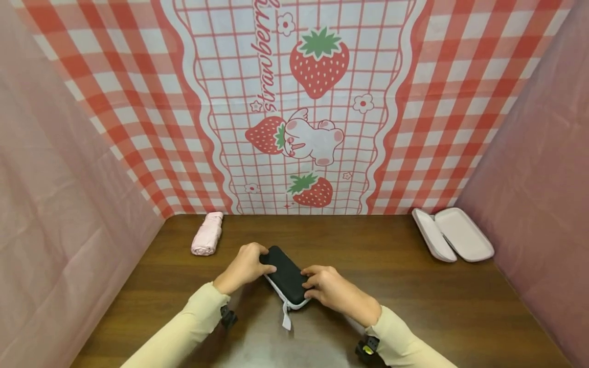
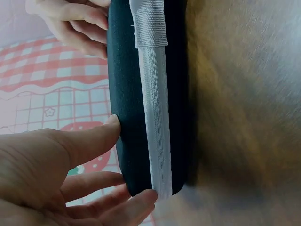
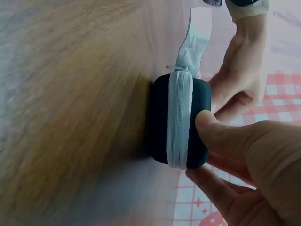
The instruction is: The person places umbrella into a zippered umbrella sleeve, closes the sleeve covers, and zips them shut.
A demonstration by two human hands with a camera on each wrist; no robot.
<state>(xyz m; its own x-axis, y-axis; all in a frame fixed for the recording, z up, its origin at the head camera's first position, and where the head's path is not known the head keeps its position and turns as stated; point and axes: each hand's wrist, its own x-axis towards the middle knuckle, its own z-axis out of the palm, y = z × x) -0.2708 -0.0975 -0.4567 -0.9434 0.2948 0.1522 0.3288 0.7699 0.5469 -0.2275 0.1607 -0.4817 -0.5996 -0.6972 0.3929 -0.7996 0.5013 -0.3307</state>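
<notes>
A black zip case (image 1: 286,278) lies slanted on the wooden table (image 1: 363,245), its lid closed. Light grey zipper tape (image 2: 156,113) runs along its side, and a grey pull strap (image 1: 286,319) hangs from the near corner. My left hand (image 1: 245,266) grips the far left end, thumb on the top and fingertips round the end edge. At the near right end my right hand (image 1: 338,291) holds the case, with the thumb (image 3: 207,123) on the top edge and fingers by the zipper side.
A rolled pink cloth (image 1: 208,234) lies at the back left of the table. Near the back right corner a pale case (image 1: 462,236) lies spread open. A strawberry-print checked curtain (image 1: 294,102) hangs behind, with pink fabric (image 1: 529,163) along the sides.
</notes>
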